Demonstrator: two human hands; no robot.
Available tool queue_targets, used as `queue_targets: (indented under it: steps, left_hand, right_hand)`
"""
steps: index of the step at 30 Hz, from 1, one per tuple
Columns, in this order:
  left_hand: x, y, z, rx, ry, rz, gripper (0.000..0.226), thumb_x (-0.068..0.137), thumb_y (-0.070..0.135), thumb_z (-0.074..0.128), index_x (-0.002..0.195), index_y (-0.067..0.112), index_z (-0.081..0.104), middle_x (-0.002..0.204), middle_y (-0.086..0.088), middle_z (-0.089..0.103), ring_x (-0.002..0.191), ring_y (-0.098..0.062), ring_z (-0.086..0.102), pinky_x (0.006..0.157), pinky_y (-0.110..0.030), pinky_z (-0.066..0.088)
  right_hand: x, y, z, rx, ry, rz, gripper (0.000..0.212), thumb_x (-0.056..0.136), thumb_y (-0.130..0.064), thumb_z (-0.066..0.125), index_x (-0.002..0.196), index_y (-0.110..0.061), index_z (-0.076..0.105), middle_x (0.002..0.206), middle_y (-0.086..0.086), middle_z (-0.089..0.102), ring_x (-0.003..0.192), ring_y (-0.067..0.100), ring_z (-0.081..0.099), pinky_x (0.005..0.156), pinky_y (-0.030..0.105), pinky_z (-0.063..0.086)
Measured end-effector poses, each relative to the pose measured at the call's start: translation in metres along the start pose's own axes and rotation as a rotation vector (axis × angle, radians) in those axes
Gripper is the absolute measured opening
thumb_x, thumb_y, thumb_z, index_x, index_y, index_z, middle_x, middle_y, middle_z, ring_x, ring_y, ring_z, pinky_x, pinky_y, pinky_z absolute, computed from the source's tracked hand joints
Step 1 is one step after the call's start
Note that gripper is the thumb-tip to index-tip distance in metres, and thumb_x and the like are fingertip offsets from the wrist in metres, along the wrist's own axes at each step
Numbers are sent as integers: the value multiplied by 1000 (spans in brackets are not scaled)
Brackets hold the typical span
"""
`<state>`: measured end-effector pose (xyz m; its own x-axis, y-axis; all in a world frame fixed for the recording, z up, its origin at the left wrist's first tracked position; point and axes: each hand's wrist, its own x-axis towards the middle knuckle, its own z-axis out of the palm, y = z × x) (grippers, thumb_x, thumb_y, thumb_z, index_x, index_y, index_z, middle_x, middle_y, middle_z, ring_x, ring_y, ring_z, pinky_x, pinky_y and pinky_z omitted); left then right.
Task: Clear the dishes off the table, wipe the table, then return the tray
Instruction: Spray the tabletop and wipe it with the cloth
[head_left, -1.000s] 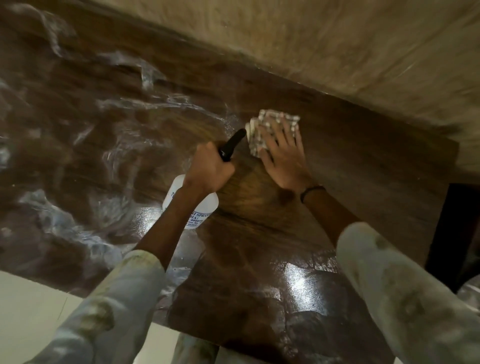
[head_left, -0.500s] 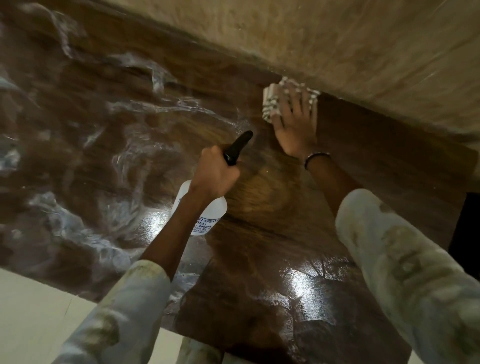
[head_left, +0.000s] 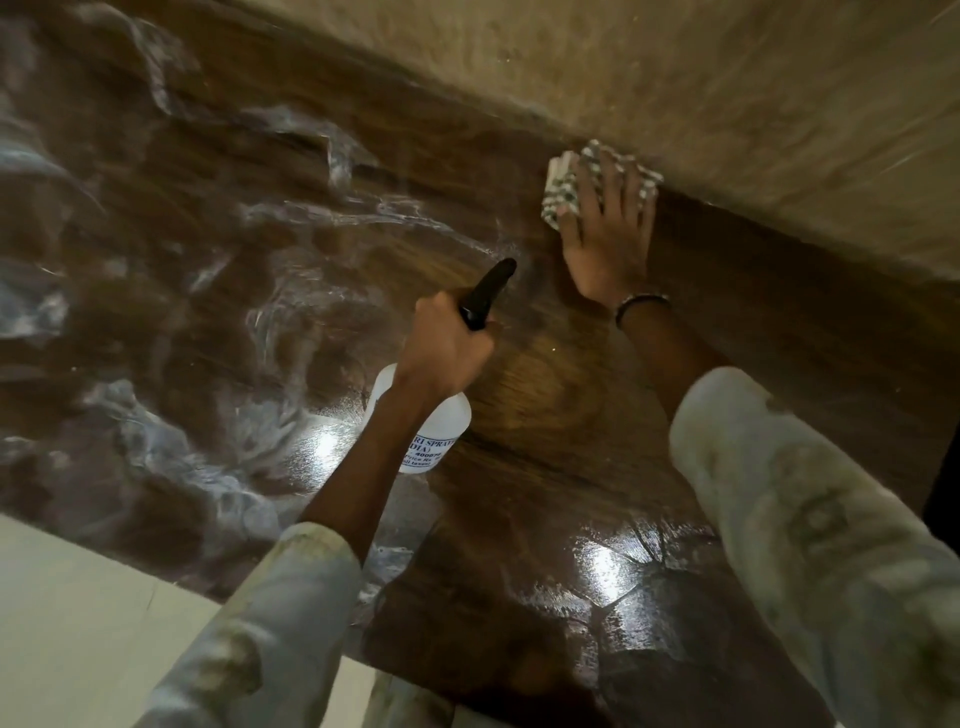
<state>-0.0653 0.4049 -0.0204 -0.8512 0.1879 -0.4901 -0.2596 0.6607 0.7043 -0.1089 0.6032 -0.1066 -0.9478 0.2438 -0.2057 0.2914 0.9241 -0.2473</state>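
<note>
The dark wooden table (head_left: 571, 426) fills most of the head view and shines under wrinkled clear plastic on its left part. My right hand (head_left: 608, 234) lies flat, fingers spread, pressing a folded checked cloth (head_left: 561, 187) onto the table at its far edge by the wall. My left hand (head_left: 441, 348) grips the neck of a white spray bottle (head_left: 431, 436) with a black nozzle (head_left: 488, 291) that points toward the cloth. No dishes or tray are in view.
A beige wall (head_left: 675, 78) runs along the table's far edge. The pale floor (head_left: 78, 623) shows below the near edge at lower left. Wet glare spots sit on the near part of the table. A dark shape stands at the right edge.
My right hand has pushed the cloth away from me, from mid-table up to the far edge by the wall. My left hand and the bottle have stayed almost still.
</note>
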Motion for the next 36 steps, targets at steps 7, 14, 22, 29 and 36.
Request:
queue_targets:
  steps: [7,14,22,29,36]
  left_hand:
    - [5,-10,-4,11,14,-58,14,87,12,60,99,4,62,63,1,53,51,-11,50,49,-18,38]
    - [11,-15,-11,110,-55,-39,21,83,4,59,102,-2,61,70,-8,61,49,-11,51,41,-15,41]
    - [28,-3,-22,116,-25,-5,20,81,4,59,100,-2,61,72,-11,59,52,-13,50,49,-22,40]
    - [48,4,-34,115,4,-19,34,81,13,63,108,-6,56,83,-16,59,62,-19,55,55,-26,44]
    - [54,-7,-53,114,89,9,18,81,8,60,94,-4,64,70,-14,58,54,-21,52,43,-18,37]
  right_hand:
    - [-74,15,9,-19,-41,-297,53,103,-41,29,153,-26,21,162,1,14,150,23,4,120,47,3]
    - [-88,18,13,-3,-28,-240,53,102,-42,27,153,-27,19,162,-1,14,150,21,3,119,45,1]
    - [-88,18,14,-12,-12,-238,53,102,-42,28,152,-27,21,161,-1,15,150,21,3,119,45,2]
    - [-69,27,7,-53,-59,-348,53,101,-43,30,152,-27,24,161,-1,16,150,22,6,119,48,6]
    - [8,-19,4,-9,-5,-105,55,101,-41,26,154,-28,16,163,-2,7,150,23,-1,120,47,0]
